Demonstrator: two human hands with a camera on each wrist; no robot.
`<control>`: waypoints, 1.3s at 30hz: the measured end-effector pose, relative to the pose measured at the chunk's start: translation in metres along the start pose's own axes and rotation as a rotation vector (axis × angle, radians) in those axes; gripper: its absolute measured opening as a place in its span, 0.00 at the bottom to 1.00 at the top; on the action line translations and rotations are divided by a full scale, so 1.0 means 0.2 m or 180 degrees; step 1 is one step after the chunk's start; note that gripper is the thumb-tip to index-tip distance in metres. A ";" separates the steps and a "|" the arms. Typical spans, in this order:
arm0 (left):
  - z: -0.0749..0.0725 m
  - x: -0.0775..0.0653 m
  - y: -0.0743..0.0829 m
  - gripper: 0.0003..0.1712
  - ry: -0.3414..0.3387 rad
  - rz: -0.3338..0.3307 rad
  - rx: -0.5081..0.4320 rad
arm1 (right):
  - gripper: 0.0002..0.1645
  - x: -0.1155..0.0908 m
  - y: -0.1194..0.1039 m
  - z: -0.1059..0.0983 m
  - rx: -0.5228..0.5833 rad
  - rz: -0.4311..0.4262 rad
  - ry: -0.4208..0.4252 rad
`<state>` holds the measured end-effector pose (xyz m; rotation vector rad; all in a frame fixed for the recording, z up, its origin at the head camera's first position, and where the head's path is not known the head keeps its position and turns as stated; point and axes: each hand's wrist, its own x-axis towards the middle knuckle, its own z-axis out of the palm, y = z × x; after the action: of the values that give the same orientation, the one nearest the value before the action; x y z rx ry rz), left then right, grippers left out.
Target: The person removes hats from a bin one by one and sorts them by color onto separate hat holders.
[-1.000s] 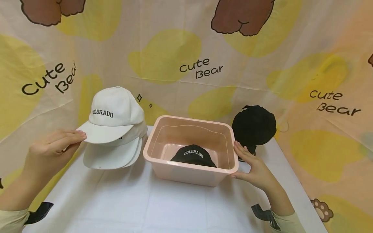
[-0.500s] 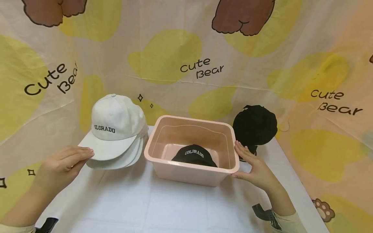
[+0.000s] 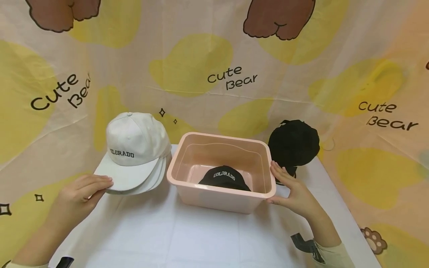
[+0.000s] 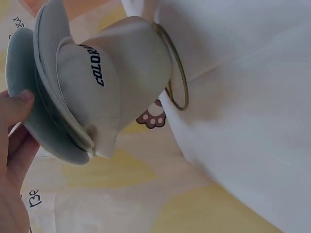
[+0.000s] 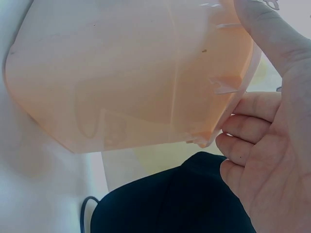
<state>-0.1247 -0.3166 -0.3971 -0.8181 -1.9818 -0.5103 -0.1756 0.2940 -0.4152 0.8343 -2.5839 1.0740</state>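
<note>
On the white table (image 3: 204, 238), the left hand (image 3: 78, 197) pinches the brim (image 3: 129, 175) of the top white cap (image 3: 125, 130), stacked left of the bin (image 3: 214, 201); the right hand (image 3: 295, 195), fingers extended, touches the bin. Step, apparently: seating the cap. Next: likely release the brim.

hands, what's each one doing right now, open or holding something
Left hand: holding the top white cap, pinched by its brim.
Right hand: open, fingers and thumb touching the pink bin at its rim.
</note>
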 end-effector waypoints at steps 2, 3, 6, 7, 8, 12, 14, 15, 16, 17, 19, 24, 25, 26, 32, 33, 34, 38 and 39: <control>0.00 -0.02 0.00 0.28 -0.0023 -0.0064 -0.0010 | 0.64 0.00 0.00 0.00 0.0010 -0.0015 -0.0002; 0.00 -0.02 0.01 0.28 -0.0027 -0.0092 -0.0037 | 0.64 0.00 0.00 0.00 0.0019 -0.0024 -0.0001; -0.01 -0.03 0.02 0.28 -0.0048 -0.0220 -0.0121 | 0.64 0.00 0.00 0.00 0.0037 -0.0033 -0.0001; -0.01 -0.03 0.02 0.28 -0.0046 -0.0262 -0.0169 | 0.64 0.00 0.00 0.00 0.0042 -0.0031 -0.0003; -0.01 -0.03 0.02 0.28 -0.0042 -0.0309 -0.0249 | 0.64 0.00 0.00 0.01 0.0043 -0.0032 -0.0003; -0.03 -0.04 0.00 0.32 -0.0203 -0.0551 -0.0382 | 0.64 0.00 0.00 0.01 0.0035 -0.0025 0.0003; -0.05 -0.04 -0.01 0.34 -0.0358 -0.0646 -0.0430 | 0.64 0.00 0.00 0.01 0.0032 -0.0023 0.0003; -0.05 -0.04 -0.02 0.33 -0.0449 -0.0694 -0.0422 | 0.64 0.00 0.00 0.01 0.0033 -0.0015 0.0003; -0.06 -0.03 -0.02 0.30 -0.0522 -0.0747 -0.0427 | 0.64 0.00 0.00 0.01 0.0037 -0.0014 -0.0001; -0.07 -0.03 -0.03 0.28 -0.0588 -0.0808 -0.0425 | 0.64 0.00 0.00 0.01 0.0037 -0.0011 -0.0003; -0.09 -0.01 -0.03 0.32 -0.0697 -0.0940 -0.0388 | 0.64 0.00 0.00 0.01 0.0041 -0.0017 -0.0008; -0.11 0.08 0.01 0.42 -0.0736 -0.1354 -0.0320 | 0.64 0.00 0.01 0.01 0.0053 -0.0029 -0.0008; -0.11 0.10 0.01 0.41 -0.0722 -0.1437 -0.0365 | 0.64 0.00 0.01 0.00 0.0056 -0.0025 -0.0007; -0.11 0.12 0.02 0.39 -0.0697 -0.1532 -0.0438 | 0.64 0.00 0.01 0.00 0.0057 -0.0022 -0.0005; -0.07 0.24 0.07 0.29 -0.0567 -0.2043 -0.0946 | 0.64 0.00 0.00 0.00 0.0064 -0.0040 0.0010; -0.06 0.25 0.08 0.29 -0.0549 -0.2086 -0.1016 | 0.64 0.00 0.00 0.00 0.0067 -0.0047 0.0010; -0.05 0.27 0.09 0.28 -0.0537 -0.2118 -0.1076 | 0.64 0.00 0.00 0.00 0.0069 -0.0055 0.0010; 0.02 0.31 0.13 0.28 -0.0505 -0.2123 -0.1392 | 0.64 0.00 0.00 0.00 0.0066 -0.0071 0.0018; 0.04 0.32 0.14 0.29 -0.0508 -0.2094 -0.1471 | 0.64 0.00 0.00 0.00 0.0066 -0.0073 0.0022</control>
<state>-0.1325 -0.2698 -0.3438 -0.4576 -2.3066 -1.3570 -0.1768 0.2935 -0.4159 0.8614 -2.5554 1.0972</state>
